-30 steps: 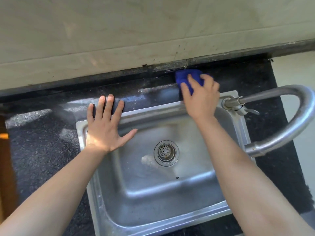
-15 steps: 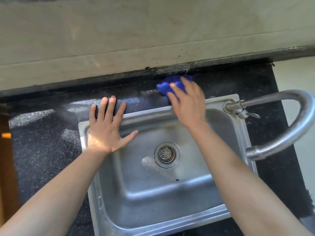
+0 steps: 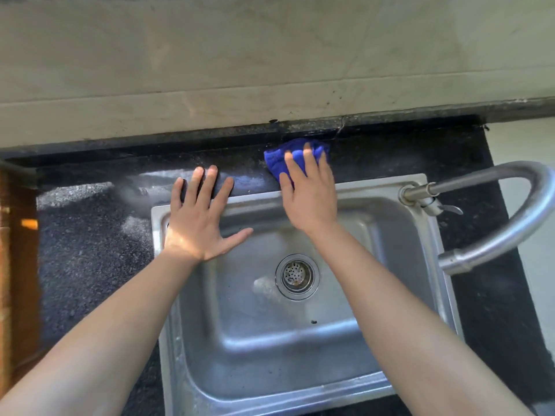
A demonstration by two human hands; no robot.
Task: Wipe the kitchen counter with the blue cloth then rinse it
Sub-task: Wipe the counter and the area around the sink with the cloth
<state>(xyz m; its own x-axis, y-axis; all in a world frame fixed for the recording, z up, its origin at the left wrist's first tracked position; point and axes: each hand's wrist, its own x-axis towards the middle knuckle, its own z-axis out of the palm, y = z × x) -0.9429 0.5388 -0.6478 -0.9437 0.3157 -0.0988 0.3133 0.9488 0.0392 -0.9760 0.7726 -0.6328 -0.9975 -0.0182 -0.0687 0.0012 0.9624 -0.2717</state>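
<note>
Right hand (image 3: 309, 202), fingers straight and slightly spread, presses the blue cloth (image 3: 274, 162) onto the counter (image 3: 90, 235) just behind the rear rim of the sink (image 3: 375, 184); left hand (image 3: 195, 226), fingers spread, rests flat across that rim

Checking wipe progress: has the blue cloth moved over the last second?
Yes. The blue cloth under the right hand has slid left along the counter, away from the faucet base.

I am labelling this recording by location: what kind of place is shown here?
Most likely a kitchen: a rectangular stainless-steel sink set into a dark speckled stone counter, a curved metal tap at its corner, and the right hand pressing a blue cloth on the counter behind it.
</note>
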